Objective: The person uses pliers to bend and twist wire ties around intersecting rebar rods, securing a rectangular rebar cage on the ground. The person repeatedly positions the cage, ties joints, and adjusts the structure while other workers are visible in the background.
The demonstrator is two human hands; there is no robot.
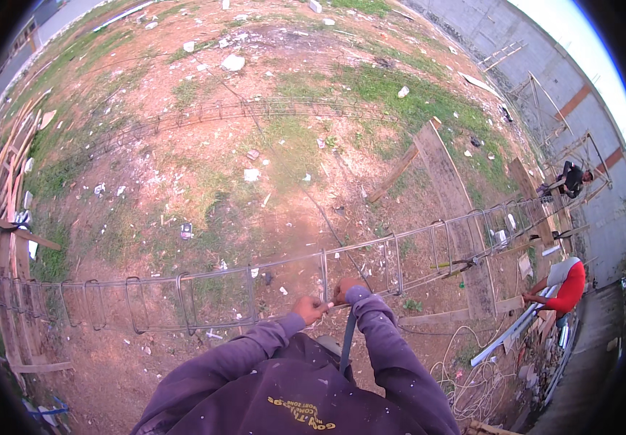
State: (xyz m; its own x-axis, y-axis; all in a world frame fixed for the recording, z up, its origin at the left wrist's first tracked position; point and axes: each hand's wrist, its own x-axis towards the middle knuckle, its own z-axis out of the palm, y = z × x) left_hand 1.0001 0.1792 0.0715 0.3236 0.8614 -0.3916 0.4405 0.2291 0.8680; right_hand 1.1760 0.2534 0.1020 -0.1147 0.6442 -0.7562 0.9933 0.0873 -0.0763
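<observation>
A long reinforcing-bar cage with square stirrups runs across in front of me, raised off the ground. Both my hands meet at its near lower bar, beside one upright stirrup. My left hand is closed, its fingertips pinched at the bar. Just to its right, my right hand is curled closed close to the stirrup's foot. Whatever lies inside the fingers is too small to make out. A dark strap-like strip hangs below my right wrist.
Wide wooden boards support the cage at right; stacked poles lie far left. One person in red bends at right, another in dark clothes is farther off. Loose rope and pipes lie lower right. A grey wall stands behind.
</observation>
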